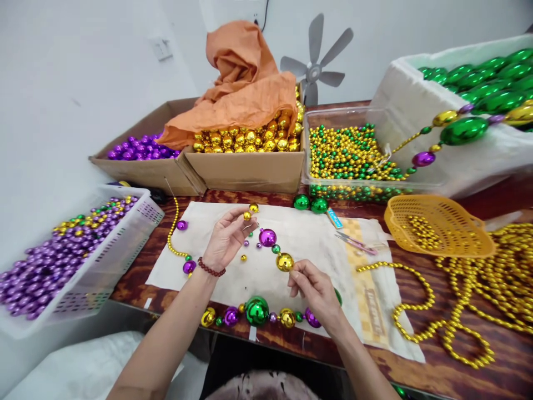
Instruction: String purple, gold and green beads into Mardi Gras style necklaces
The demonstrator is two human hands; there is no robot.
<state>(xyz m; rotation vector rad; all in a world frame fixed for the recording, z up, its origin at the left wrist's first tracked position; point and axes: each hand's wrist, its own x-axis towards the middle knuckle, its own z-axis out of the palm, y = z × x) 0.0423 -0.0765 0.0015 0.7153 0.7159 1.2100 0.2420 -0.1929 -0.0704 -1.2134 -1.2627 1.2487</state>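
My left hand [227,241], a dark red bead bracelet at its wrist, pinches a small gold bead [247,215] above the white cloth. Just behind it shows another gold bead [254,208]; I cannot tell if that one is held too. My right hand [312,286] is closed on the strand at a large gold ball [285,261]. From there the strand runs through a small green bead [276,249] to a purple ball [267,238] near my left fingertips. Several loose small beads lie between the hands. A beaded length with a big green ball [257,310] lies along the front edge, partly behind my right forearm.
White cloth [175,278] covers the table's middle. Behind stand a carton of gold balls [245,172] and a clear bin [345,180] of small beads. A basket of purple beads [62,300] is left; an orange basket [470,239], gold bead strings [462,289] and scissors [353,241] are right.
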